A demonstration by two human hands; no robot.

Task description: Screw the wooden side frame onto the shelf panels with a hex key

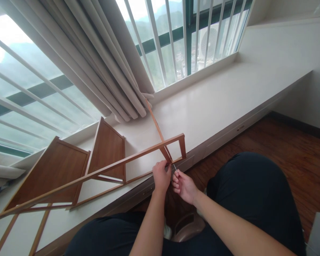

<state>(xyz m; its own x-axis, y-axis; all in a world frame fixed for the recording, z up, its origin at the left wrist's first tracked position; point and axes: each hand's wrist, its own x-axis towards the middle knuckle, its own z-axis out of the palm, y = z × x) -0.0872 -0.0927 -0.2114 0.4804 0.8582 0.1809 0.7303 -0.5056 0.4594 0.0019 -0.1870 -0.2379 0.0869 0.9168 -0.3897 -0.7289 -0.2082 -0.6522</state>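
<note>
A brown wooden shelf frame [141, 153] lies tilted along the white window ledge, with panels set between its long rails. My left hand [161, 176] is closed around its near corner, thumb and fingers pressed to the wood. Just to the right, my right hand [185, 186] pinches a thin silver rod [175, 167] that looks like a hex key. The rod's far tip meets the frame's corner beside my left fingertips; the exact contact point is too small to make out. Two broad wooden panels [108, 149] stand within the frame at the left.
The white ledge [202, 103] runs beneath a barred window, with drawer fronts [224, 133] below it. A grey curtain [96, 53] hangs down to the ledge behind the frame. Under me is a brownish plastic stool [189, 227] on the wooden floor [290, 163].
</note>
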